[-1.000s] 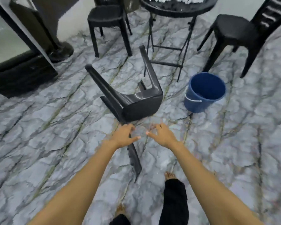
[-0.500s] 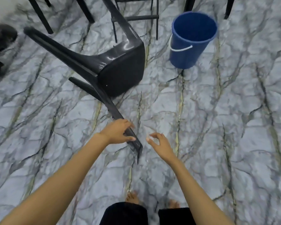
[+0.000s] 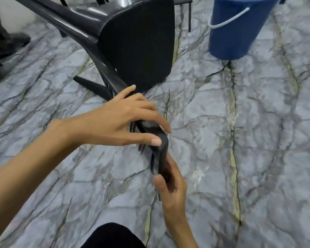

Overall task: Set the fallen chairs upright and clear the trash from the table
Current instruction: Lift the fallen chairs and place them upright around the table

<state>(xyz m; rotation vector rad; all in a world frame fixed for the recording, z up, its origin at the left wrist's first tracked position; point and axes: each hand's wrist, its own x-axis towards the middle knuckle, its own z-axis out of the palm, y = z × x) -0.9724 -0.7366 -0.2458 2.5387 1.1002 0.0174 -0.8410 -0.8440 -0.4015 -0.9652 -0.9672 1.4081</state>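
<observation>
A black plastic chair (image 3: 138, 51) lies tipped over on the marble floor, its seat facing me and its legs pointing up and to the left. Its backrest runs toward me. My left hand (image 3: 122, 120) wraps over the top edge of the backrest, fingers on the far side and thumb along the near side. My right hand (image 3: 170, 179) grips the backrest's end corner from below. The table and its trash are out of view.
A blue bucket (image 3: 234, 33) with a white handle stands on the floor at the upper right, close to the chair's seat. Thin black table legs (image 3: 189, 15) show at the top. A dark stand base (image 3: 9, 42) sits at the left edge.
I have bent closer to the chair. My left hand has closed over the backrest's top edge, and my right hand, free before, now grips its end.
</observation>
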